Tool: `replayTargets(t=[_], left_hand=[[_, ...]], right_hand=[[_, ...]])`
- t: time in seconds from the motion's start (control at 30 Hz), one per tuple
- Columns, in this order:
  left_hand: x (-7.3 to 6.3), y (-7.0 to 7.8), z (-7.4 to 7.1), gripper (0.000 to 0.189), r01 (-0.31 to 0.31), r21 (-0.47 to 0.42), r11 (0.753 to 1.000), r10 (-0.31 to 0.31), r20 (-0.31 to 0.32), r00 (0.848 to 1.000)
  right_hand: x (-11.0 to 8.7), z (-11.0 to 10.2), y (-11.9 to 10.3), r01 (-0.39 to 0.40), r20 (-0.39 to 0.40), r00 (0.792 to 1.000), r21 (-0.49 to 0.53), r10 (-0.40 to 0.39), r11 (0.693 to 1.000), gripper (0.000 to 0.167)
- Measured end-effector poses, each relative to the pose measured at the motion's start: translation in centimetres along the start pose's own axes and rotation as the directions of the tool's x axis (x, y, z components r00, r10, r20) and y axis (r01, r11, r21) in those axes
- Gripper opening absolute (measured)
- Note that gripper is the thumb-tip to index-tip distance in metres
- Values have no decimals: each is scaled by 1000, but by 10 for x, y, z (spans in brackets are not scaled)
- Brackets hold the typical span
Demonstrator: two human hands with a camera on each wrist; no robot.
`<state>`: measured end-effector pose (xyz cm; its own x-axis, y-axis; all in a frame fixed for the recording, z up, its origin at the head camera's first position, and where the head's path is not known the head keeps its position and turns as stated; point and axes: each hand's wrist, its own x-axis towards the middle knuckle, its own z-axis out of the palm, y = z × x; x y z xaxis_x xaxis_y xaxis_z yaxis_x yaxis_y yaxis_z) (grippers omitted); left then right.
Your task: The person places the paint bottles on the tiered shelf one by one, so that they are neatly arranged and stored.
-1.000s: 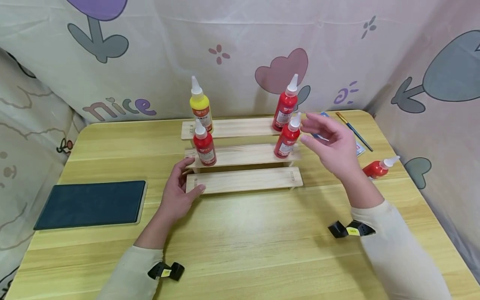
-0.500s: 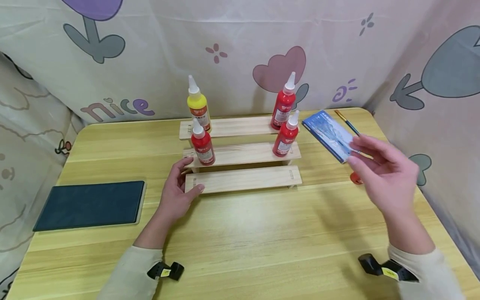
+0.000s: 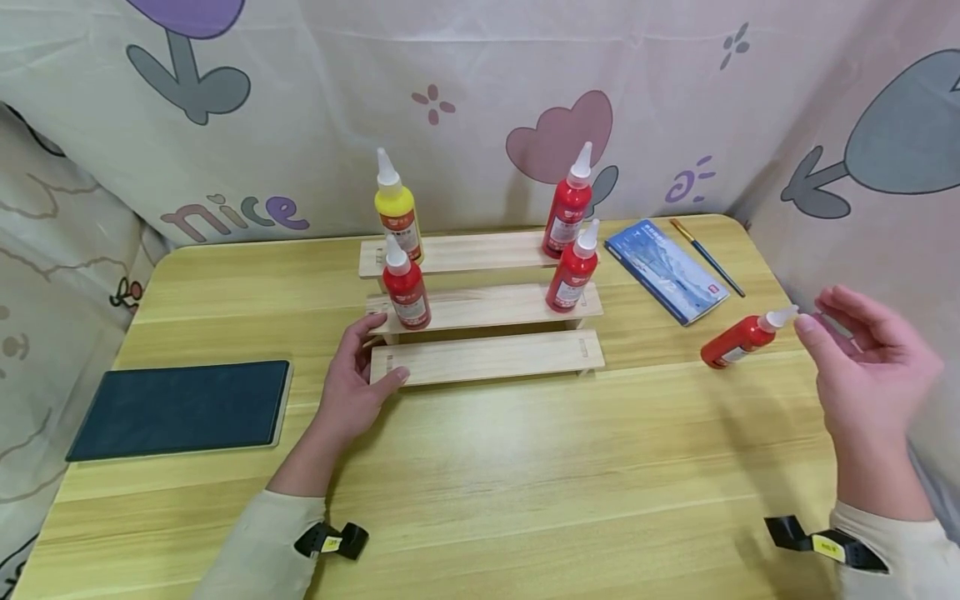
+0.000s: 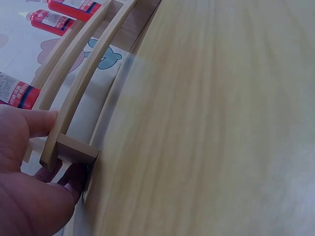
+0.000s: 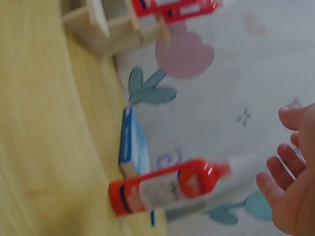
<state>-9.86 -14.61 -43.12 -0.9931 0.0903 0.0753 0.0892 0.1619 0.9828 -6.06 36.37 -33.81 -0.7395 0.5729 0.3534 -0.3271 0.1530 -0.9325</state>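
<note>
A three-step wooden display rack (image 3: pixel 487 358) stands mid-table. My left hand (image 3: pixel 354 375) grips the left end of its lowest step, thumb at the front and fingers behind, as the left wrist view confirms. On the top step are a yellow paint bottle (image 3: pixel 397 208) at left and a red one (image 3: pixel 567 208) at right. The middle step carries a red paint bottle (image 3: pixel 406 292) at left and another red bottle (image 3: pixel 573 271) at right. A further red paint bottle (image 3: pixel 738 340) stands on the table at right. Beside its white nozzle is my right hand (image 3: pixel 870 358), fingers loosely bent, holding nothing.
A blue-covered booklet (image 3: pixel 667 271) lies right of the rack, with a paintbrush (image 3: pixel 707 257) beside it. A dark green flat pad (image 3: pixel 180 408) lies at the table's left. Printed cloth (image 3: pixel 337 83) hangs behind and at both sides.
My right hand has moved away from the red bottle on the middle step, rightward and toward me, to the lone red bottle. My left hand has stayed on the rack.
</note>
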Motion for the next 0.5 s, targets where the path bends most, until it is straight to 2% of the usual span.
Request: replayTargets(t=[0.07,0.17,0.27,0.3,0.4,0.5], left_hand=[[0,0,0,74,0,-4,1000,0,0,1000],[0,1,0,75,-3,-13,1000,3,0,1000],[-1,2,1,75,0,-12,1000,0,-3,1000],[-1,3,1,74,3,-9,1000,-3,-3,1000],[-1,3,0,74,15,2,1000,-15,-6,1000],[0,3,1,74,24,10,1000,-24,-4,1000]], right_hand=[[4,-5,6,-101,19,995,-62,103,993,46],[9,-11,13,-223,97,965,-199,245,954,49],[14,-14,19,-227,178,933,-385,314,894,47],[15,-15,20,-223,191,927,-414,323,883,46],[17,-15,24,-237,174,917,-486,358,842,45],[18,-15,26,-277,131,915,-480,381,832,44]])
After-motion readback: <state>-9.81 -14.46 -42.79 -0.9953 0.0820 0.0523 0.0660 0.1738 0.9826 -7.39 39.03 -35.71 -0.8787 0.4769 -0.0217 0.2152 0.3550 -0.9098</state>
